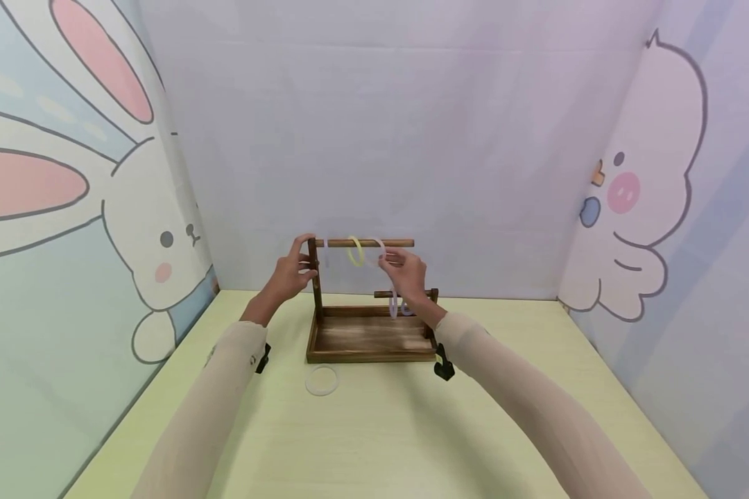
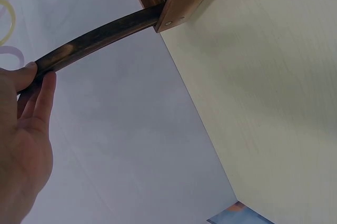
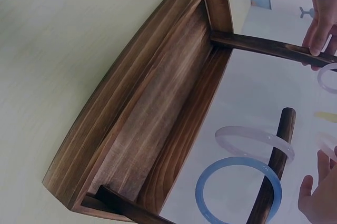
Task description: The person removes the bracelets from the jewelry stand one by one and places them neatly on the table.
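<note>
My left hand [image 1: 293,272] grips the upright post [image 2: 100,37] of a dark wooden bangle stand near its top, thumb on one side and fingers on the other. My right hand [image 1: 407,274] pinches a pale pink bangle [image 1: 383,244] at the upper rod [image 1: 402,243], toward its free end. On that rod hang a yellow bangle [image 1: 360,252] in the middle and a pale lilac bangle [image 1: 326,244] beside the post. Below the right hand, the short lower rod [image 3: 287,124] carries a pale purple bangle [image 3: 226,129] and a blue bangle [image 3: 199,192].
The stand's tray base [image 1: 371,357] sits on the pale yellow table [image 1: 374,430]. A whitish bangle [image 1: 322,394] lies flat on the table in front of the tray's left corner. Cartoon-printed cloth walls [image 1: 374,138] rise behind and at both sides.
</note>
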Tool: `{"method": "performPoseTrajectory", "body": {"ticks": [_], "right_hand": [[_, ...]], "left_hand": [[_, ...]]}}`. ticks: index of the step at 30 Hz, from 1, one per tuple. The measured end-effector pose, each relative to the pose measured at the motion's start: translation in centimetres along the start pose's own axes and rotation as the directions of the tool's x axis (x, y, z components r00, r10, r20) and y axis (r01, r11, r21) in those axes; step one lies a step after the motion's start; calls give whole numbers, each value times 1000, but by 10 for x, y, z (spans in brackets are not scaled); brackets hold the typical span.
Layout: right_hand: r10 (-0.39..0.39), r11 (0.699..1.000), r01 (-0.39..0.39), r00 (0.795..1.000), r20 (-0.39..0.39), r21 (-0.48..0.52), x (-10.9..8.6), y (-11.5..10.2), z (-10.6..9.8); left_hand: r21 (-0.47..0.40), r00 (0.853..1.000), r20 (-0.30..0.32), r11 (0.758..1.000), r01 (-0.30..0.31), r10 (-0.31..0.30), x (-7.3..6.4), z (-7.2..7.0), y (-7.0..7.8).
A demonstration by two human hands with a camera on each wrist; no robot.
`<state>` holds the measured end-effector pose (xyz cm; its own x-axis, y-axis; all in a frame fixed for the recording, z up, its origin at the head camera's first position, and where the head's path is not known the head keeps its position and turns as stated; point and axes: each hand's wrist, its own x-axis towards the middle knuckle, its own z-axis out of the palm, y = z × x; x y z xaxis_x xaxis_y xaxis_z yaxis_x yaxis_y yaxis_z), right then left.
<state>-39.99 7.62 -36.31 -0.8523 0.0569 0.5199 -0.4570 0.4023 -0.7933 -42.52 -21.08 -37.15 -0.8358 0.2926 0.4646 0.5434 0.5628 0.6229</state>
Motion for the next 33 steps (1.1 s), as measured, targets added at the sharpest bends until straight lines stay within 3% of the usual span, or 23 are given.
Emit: {"method": "performPoseTrajectory", "body": {"ticks": [26, 33], "right_hand": [[38, 999, -39, 998, 41, 30, 3, 6, -30], [51, 999, -51, 998, 43, -5, 4, 7, -40]], "left_hand": [[1, 1000, 2, 1000, -1, 1, -3, -4, 1], [-15, 1000, -2, 1000, -8, 8, -2, -2, -1]]}}
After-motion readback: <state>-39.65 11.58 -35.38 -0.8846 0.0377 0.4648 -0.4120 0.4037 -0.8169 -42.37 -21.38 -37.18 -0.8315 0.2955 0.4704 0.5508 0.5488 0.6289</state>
